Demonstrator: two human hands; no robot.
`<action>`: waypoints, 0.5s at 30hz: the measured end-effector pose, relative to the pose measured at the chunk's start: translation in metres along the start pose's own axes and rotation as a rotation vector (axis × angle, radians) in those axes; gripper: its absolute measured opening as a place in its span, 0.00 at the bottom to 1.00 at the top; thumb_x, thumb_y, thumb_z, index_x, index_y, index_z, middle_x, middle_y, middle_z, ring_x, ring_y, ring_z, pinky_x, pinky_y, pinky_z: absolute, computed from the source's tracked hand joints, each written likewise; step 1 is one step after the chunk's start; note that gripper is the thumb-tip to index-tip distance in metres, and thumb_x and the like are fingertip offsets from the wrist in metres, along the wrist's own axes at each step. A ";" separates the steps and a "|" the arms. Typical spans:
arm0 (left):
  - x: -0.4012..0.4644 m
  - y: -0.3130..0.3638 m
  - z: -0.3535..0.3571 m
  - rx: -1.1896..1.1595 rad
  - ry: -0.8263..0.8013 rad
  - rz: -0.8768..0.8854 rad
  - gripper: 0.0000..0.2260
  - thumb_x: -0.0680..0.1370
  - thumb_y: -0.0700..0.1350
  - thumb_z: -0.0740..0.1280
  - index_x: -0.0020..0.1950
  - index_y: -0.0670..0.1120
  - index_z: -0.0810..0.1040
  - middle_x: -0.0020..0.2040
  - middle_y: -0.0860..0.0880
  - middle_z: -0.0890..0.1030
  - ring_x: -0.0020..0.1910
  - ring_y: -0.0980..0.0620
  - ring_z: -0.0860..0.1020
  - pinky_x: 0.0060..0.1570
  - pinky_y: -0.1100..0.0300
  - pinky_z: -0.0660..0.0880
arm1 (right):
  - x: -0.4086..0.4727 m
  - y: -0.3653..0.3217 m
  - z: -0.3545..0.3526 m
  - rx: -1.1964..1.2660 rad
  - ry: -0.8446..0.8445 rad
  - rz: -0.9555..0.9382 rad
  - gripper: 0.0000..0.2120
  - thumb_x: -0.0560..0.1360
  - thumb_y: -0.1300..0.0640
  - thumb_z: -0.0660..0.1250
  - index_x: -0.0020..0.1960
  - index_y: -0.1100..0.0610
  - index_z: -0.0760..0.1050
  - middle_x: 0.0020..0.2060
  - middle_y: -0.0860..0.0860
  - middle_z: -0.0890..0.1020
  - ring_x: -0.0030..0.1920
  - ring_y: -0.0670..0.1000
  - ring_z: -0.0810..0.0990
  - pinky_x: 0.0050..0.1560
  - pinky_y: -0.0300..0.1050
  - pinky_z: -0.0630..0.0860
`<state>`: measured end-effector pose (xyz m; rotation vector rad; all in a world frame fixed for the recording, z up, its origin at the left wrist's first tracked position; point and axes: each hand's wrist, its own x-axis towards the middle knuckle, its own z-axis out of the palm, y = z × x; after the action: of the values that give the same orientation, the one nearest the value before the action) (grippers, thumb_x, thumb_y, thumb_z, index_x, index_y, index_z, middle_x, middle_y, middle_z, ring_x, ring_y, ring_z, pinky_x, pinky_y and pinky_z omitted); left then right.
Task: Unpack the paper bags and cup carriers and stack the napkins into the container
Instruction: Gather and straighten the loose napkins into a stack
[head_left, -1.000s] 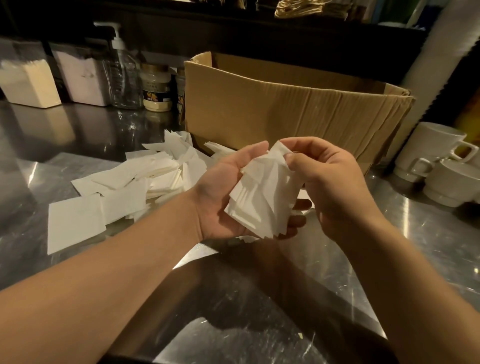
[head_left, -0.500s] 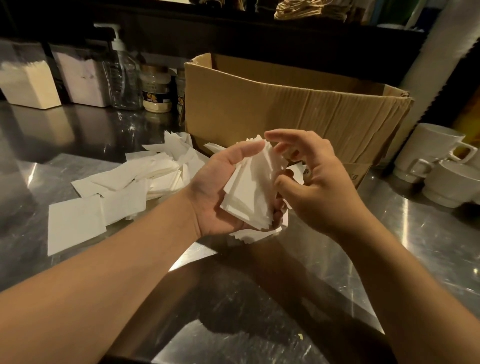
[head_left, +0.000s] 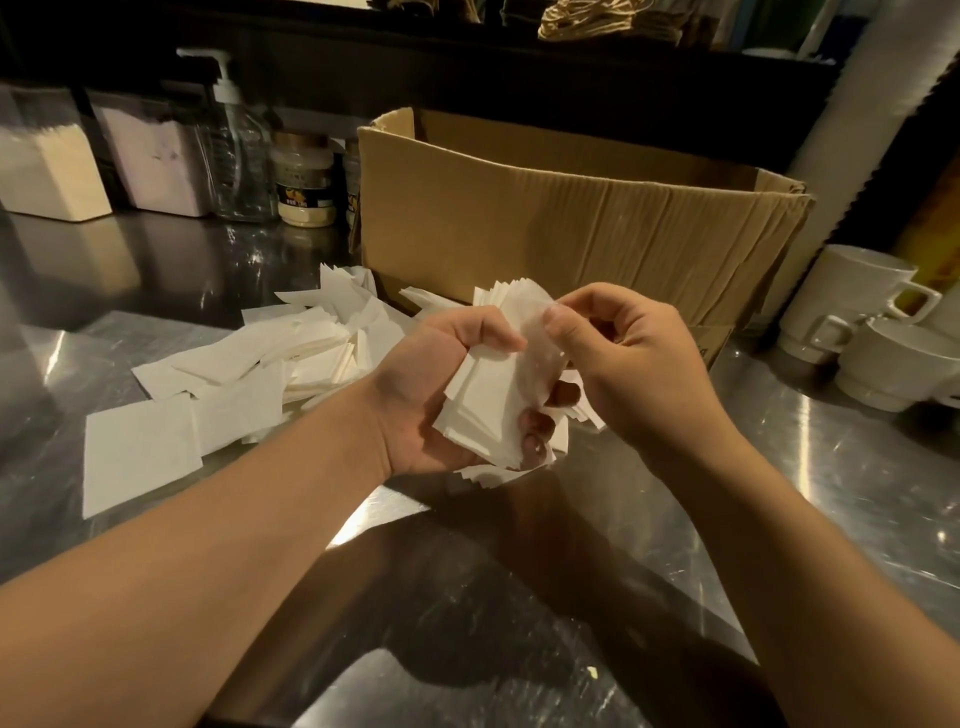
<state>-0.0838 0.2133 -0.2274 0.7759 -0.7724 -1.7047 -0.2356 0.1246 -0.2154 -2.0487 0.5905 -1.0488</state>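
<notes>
My left hand (head_left: 426, 395) grips a thick bundle of white napkins (head_left: 488, 405) above the steel counter, thumb across the front and fingertips curled round the lower edge. My right hand (head_left: 634, 364) pinches the bundle's upper right part between thumb and fingers. A loose heap of white napkins (head_left: 249, 374) lies spread on the counter to the left. Two clear napkin containers (head_left: 49, 156) stand at the far left against the back. Behind my hands stands an open cardboard box (head_left: 571, 223); its inside is hidden.
A pump bottle (head_left: 236, 150) and a small jar (head_left: 304, 187) stand between the containers and the box. White cups (head_left: 878, 332) sit at the right. A white column (head_left: 857, 104) rises behind them. The steel counter (head_left: 467, 623) reaches toward me.
My left hand has closed its thumb over the bundle and turned it more upright. My right hand let go, re-gripped, and now pinches the bundle's top right part.
</notes>
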 end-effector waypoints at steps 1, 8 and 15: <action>0.001 0.000 -0.001 0.009 -0.015 0.003 0.29 0.65 0.45 0.71 0.66 0.48 0.74 0.50 0.42 0.78 0.47 0.44 0.73 0.46 0.50 0.73 | 0.000 -0.001 -0.002 0.004 -0.001 -0.009 0.07 0.80 0.50 0.69 0.46 0.51 0.82 0.44 0.50 0.83 0.43 0.48 0.82 0.39 0.40 0.81; -0.002 -0.001 0.004 0.133 0.081 -0.038 0.30 0.63 0.43 0.70 0.66 0.48 0.74 0.50 0.40 0.80 0.47 0.39 0.79 0.53 0.44 0.77 | -0.002 0.001 0.003 0.032 0.044 0.009 0.04 0.78 0.51 0.72 0.52 0.46 0.81 0.53 0.49 0.80 0.51 0.48 0.80 0.37 0.38 0.81; -0.004 -0.002 0.003 0.190 0.152 -0.022 0.30 0.68 0.42 0.72 0.71 0.48 0.73 0.52 0.40 0.82 0.49 0.40 0.82 0.55 0.42 0.79 | -0.001 0.003 0.001 0.097 0.090 -0.023 0.04 0.82 0.52 0.66 0.52 0.48 0.80 0.48 0.45 0.82 0.48 0.42 0.81 0.43 0.35 0.80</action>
<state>-0.0861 0.2177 -0.2267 1.0358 -0.8302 -1.5858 -0.2352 0.1240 -0.2182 -1.9367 0.5525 -1.1650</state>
